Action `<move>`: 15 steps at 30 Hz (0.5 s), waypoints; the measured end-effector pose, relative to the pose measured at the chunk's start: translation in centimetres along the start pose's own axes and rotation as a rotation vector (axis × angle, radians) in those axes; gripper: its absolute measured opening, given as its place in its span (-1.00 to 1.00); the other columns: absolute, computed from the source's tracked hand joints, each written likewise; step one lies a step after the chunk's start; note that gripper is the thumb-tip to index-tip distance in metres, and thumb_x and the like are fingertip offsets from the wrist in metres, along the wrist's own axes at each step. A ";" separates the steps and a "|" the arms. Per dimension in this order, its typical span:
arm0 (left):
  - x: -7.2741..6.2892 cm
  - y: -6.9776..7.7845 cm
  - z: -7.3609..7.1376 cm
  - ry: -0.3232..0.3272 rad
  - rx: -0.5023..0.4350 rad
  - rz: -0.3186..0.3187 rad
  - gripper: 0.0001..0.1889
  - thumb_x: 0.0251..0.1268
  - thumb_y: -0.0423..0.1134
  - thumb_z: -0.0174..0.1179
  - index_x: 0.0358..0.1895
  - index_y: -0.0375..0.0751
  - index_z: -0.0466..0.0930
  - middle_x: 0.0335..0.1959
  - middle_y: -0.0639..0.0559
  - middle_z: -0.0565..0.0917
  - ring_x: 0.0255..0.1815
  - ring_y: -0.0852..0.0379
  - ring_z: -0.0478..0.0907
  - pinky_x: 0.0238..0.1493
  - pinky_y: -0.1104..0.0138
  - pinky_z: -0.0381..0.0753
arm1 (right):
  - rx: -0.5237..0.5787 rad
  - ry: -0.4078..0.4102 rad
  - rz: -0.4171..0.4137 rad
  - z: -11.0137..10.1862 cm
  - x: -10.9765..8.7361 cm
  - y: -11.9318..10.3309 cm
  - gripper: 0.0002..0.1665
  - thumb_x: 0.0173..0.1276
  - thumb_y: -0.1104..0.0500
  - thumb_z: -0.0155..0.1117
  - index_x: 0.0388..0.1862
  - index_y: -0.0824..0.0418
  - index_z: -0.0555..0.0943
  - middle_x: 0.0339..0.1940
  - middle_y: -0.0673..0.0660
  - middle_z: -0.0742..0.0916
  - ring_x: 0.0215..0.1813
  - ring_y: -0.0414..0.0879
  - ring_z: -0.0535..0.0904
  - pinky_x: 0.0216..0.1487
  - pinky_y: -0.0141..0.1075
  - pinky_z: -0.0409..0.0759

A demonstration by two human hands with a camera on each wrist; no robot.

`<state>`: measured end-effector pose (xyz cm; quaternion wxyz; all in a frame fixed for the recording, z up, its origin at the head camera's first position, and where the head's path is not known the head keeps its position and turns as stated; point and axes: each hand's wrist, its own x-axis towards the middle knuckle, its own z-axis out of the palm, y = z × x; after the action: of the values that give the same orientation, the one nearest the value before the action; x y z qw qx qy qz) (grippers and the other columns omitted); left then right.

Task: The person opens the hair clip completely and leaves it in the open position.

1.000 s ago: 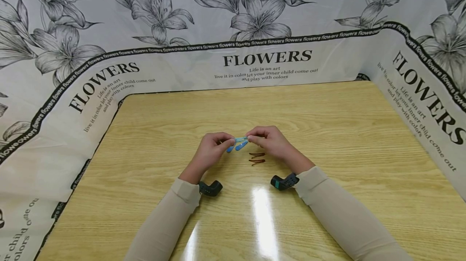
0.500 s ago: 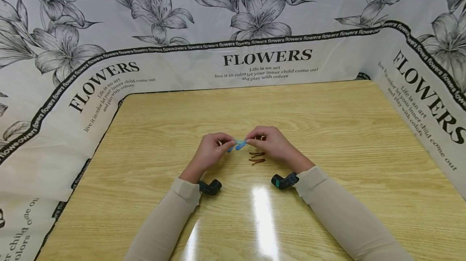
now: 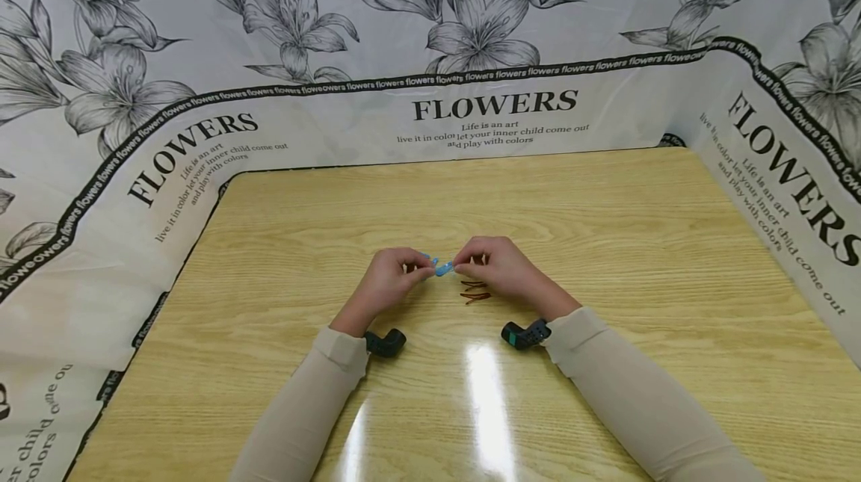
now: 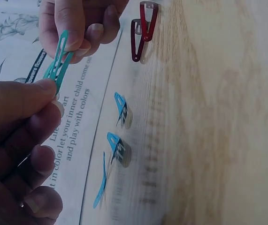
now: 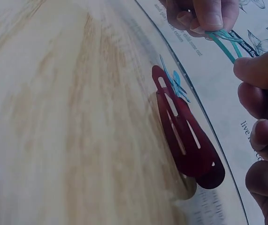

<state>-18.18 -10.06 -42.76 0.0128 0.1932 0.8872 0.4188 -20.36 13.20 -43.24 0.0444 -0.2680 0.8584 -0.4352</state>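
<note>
A teal snap hair clip (image 4: 58,65) is held up off the table between both hands, its thin strips standing apart. My left hand (image 3: 397,273) pinches one end between thumb and forefinger. At the other end, the thumb and fingers of my right hand (image 3: 494,265) pinch it. The right wrist view shows the same teal clip (image 5: 225,46) spanning the two thumbs. Blue snap clips (image 4: 116,147) lie on the table below the hands. Two dark red snap clips (image 5: 185,131) lie side by side, near the right hand.
The wood-grain table (image 3: 592,392) is bordered at the back and sides by a white flower-printed cloth (image 3: 350,131). Black wrist cameras (image 3: 386,343) hang inside both wrists. Bright glare (image 3: 489,407) streaks the table's front part.
Both hands have dropped very slightly and come a little closer together at the fingertips. Less of the teal hair clip shows between them in the head view. The red clips stay put.
</note>
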 end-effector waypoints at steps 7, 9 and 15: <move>-0.1 -0.2 -0.2 -0.031 0.034 0.022 -0.91 0.27 -0.19 0.30 -0.34 -0.06 0.76 -0.43 0.13 0.65 -0.43 0.19 0.45 -0.39 0.37 0.45 | -0.032 -0.041 0.003 0.2 0.0 -0.1 -0.88 0.34 0.13 0.31 -0.24 0.05 0.77 -0.38 -0.09 0.68 -0.42 -0.14 0.45 -0.38 -0.33 0.44; -0.1 -0.2 -0.2 -0.043 0.042 0.024 -0.91 0.27 -0.19 0.30 -0.35 -0.05 0.76 -0.43 0.13 0.66 -0.43 0.20 0.45 -0.39 0.38 0.46 | -0.040 -0.048 -0.004 0.3 -0.1 -0.1 -0.89 0.34 0.14 0.31 -0.24 0.03 0.77 -0.38 -0.09 0.69 -0.43 -0.14 0.45 -0.38 -0.33 0.44; 0.0 -0.4 -0.2 -0.083 0.054 0.006 -0.91 0.27 -0.20 0.29 -0.36 -0.06 0.75 -0.41 0.12 0.67 -0.43 0.21 0.45 -0.41 0.40 0.46 | -0.077 -0.073 -0.007 0.3 -0.2 -0.5 -0.89 0.33 0.14 0.32 -0.27 0.00 0.77 -0.33 -0.09 0.68 -0.39 -0.17 0.47 -0.33 -0.31 0.48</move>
<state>-18.32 -10.42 -42.92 0.0432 0.2136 0.8963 0.3862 -19.89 12.79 -43.06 0.0639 -0.2883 0.8714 -0.3917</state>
